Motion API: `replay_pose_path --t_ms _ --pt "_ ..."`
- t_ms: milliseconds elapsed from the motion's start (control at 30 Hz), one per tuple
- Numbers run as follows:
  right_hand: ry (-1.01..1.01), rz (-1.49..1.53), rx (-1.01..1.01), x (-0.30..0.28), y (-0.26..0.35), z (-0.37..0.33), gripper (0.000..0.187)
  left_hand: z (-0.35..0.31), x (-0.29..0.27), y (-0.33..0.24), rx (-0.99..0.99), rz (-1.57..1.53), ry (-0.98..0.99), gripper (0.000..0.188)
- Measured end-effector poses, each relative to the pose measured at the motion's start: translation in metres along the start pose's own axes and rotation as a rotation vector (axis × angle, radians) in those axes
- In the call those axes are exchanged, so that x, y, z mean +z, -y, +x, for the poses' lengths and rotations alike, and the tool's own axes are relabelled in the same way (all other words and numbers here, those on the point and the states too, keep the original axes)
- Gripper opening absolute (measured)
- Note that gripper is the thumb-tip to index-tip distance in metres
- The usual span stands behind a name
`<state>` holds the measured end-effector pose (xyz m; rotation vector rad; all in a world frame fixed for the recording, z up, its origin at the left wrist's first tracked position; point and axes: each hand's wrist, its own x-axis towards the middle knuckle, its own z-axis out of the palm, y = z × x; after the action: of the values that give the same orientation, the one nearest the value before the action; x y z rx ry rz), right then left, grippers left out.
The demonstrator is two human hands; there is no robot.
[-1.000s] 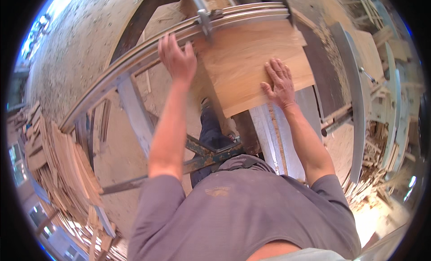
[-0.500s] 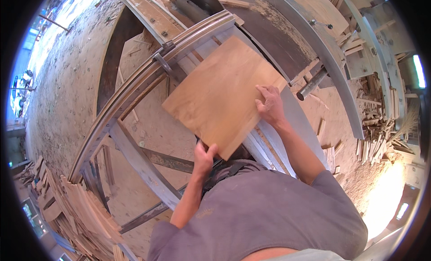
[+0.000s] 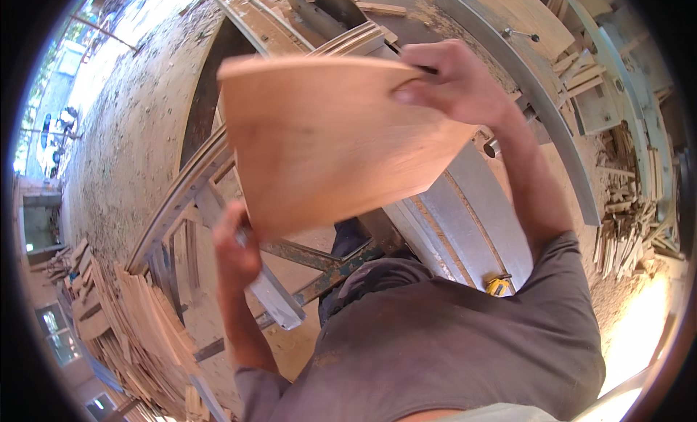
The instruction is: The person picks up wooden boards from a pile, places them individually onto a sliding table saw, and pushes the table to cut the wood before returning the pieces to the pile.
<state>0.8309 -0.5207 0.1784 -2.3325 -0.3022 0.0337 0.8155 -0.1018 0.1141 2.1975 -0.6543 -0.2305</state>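
A thin rectangular wooden board (image 3: 327, 139), light brown, is lifted up close to the camera and tilted. My right hand (image 3: 450, 80) grips its upper right edge. My left hand (image 3: 236, 251) holds its lower left corner from beneath. The board hides much of the metal saw table (image 3: 465, 226) behind it. The table's rail frame (image 3: 189, 189) runs diagonally at the left.
Stacks of cut wooden boards (image 3: 138, 320) lie on the ground at lower left. Wood offcuts (image 3: 624, 218) pile up at the right. A small yellow object (image 3: 498, 285) rests on the table near my body. Sawdust covers the floor (image 3: 131, 124).
The board lay flat on the table under both hands; it has since been slid back, picked up and raised toward the camera, with my left hand shifting to its lower corner.
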Motion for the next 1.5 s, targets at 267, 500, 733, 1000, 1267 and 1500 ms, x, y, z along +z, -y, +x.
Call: replay_pose_path --t_ms 267,500,733,1000,1267,1500 --pt "-0.78 0.672 0.603 0.011 -0.125 -0.095 0.033 0.086 0.064 0.008 -0.058 -0.563 -0.669 0.044" --pt "-1.231 1.382 0.685 0.129 -0.223 -0.142 0.036 0.067 0.218 0.029 -0.607 -1.139 -0.194 0.073" --pt "-1.319 1.305 0.854 0.198 -0.18 -0.083 0.033 0.112 0.234 0.042 -0.547 -1.265 -0.16 0.037" --pt "-0.906 1.25 0.884 0.226 -0.179 -0.056 0.023 0.125 0.2 0.08 -0.613 -1.351 -0.385 0.071" --pt "-0.633 1.045 0.994 0.2 -0.184 -0.054 0.032 0.116 0.16 0.156 -0.587 -0.859 -0.484 0.058" --pt "-0.558 0.923 1.068 0.194 -0.184 -0.052 0.036 0.156 0.059 0.191 -0.423 -0.461 -0.803 0.051"
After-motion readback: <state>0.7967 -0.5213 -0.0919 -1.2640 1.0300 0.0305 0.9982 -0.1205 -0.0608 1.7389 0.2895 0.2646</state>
